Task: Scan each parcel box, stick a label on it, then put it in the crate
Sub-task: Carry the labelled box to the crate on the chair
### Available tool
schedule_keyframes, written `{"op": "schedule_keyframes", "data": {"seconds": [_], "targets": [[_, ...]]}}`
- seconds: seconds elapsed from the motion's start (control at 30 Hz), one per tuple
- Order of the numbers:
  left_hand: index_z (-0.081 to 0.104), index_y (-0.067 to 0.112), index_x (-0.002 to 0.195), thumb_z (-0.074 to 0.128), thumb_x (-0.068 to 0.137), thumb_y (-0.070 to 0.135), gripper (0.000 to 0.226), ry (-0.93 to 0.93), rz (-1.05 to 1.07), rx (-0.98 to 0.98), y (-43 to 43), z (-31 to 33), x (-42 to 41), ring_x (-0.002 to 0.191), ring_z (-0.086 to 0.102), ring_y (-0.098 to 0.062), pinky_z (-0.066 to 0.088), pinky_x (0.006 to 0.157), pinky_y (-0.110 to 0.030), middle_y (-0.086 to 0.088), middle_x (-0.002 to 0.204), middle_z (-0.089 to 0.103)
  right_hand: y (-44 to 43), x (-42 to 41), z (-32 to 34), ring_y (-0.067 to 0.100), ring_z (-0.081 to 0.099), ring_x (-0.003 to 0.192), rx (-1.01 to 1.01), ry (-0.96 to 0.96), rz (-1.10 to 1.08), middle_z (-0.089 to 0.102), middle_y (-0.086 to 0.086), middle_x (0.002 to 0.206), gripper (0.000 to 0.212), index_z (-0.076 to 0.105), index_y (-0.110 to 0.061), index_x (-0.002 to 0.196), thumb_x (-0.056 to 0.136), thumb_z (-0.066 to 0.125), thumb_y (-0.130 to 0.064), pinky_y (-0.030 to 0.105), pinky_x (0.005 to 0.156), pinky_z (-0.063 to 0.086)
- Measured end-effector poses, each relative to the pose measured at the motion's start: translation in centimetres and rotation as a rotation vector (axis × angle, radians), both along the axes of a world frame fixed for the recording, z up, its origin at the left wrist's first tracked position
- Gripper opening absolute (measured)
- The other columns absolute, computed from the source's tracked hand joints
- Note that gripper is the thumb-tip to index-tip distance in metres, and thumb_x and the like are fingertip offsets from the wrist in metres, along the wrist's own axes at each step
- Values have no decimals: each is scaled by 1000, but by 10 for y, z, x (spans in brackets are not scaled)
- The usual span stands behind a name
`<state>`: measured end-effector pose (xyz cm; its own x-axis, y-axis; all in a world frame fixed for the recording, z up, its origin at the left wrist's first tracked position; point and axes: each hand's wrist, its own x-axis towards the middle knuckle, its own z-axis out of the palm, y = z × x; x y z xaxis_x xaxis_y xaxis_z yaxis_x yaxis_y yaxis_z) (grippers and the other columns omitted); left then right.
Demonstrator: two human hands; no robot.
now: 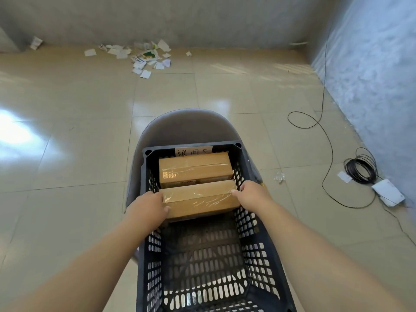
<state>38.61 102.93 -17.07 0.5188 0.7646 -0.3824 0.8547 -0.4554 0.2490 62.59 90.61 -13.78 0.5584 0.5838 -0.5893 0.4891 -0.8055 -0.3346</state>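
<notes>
A dark perforated plastic crate (252, 255) stands on a grey chair in front of me. At its far end lies a taped cardboard parcel box (195, 168) with a small label near its left corner. A second taped parcel box (200, 200) sits just in front of that one, inside the crate. My left hand (149, 207) grips this second box at its left end and my right hand (251, 194) grips its right end. The near half of the crate holds nothing.
The grey chair (180, 127) rises behind the crate, with a handwritten paper sign (193, 151) on the crate's far rim. Torn paper scraps (144, 57) litter the tiled floor by the far wall. A black cable coil (361, 168) and white device (388, 192) lie at the right.
</notes>
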Motion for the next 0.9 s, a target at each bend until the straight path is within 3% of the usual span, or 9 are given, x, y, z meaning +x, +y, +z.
{"op": "schedule_keyframes", "data": {"seconds": [0.17,0.33,0.57,0.9], "targets": [[60,23,103,52,87,44,28,-23,-105,2,-5,22,-18,69,53,-3,37,53,-17,12,75,52,-26,-17,36,15,53,92,-16,-5,133,55,-2,104,37,52,-18,122,93,53,-42,31,79,45],[57,26,93,54,85,47,23,0,-278,-41,-16,35,-42,67,56,-3,44,53,-19,10,74,57,-65,-58,62,15,54,90,-37,-78,122,57,-2,100,32,54,-19,116,93,53,-42,30,76,45],[56,25,92,52,86,50,26,47,-616,1,-35,57,-74,73,57,-10,56,70,-32,6,80,58,-142,-152,81,21,56,98,-124,-134,-83,60,5,117,36,53,-15,120,95,51,-41,34,81,46],[56,24,103,51,88,50,30,84,-1058,72,-141,95,-94,73,55,-8,51,63,-25,9,80,53,-285,-304,94,26,52,119,-161,-103,-469,53,8,134,47,48,-17,133,93,52,-41,34,94,41]]}}
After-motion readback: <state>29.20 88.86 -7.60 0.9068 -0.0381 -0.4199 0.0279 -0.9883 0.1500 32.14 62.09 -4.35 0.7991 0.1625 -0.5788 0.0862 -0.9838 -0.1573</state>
